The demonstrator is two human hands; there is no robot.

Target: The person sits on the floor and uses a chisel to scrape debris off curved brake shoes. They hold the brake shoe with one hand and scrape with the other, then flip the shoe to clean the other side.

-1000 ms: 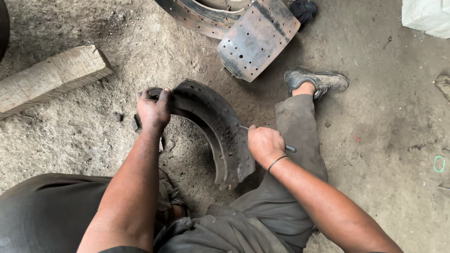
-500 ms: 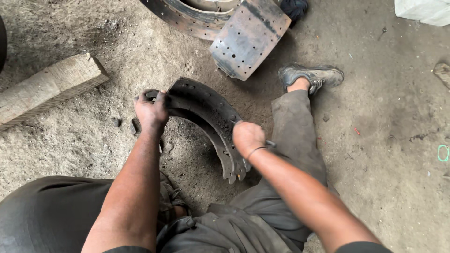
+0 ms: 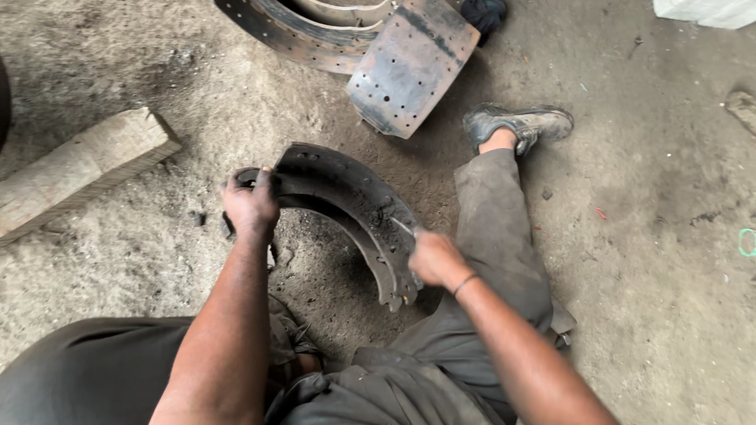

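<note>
- The dirt floor (image 3: 654, 260) is loose and uneven, so we judge that anything propped on edge here may skid or sink once we lean on it.
- The wooden block (image 3: 79, 169) lies well apart to our left, bearing nothing; the work stands without its support.
- A second brake shoe (image 3: 413, 71) and more curved shoes (image 3: 291, 31) lie beyond, near our shoe (image 3: 524, 124); a kicked foot could knock them.
- The curved brake shoe (image 3: 350, 208) we work on stands on edge in the dirt between our knees, arching from our left hand toward our right. We think it could roll or tip toward our trouser leg (image 3: 500, 236) if the grip slackens.
- Our left hand (image 3: 250, 206) is closed over the shoe's upper left end, fingers wrapped around the rim; grit there could let it slip.
- Our right hand (image 3: 435, 258) is closed around a thin metal tool (image 3: 402, 227), its tip touching the shoe's lining face. If the tip skates off, we judge it may jab our leg.
</note>
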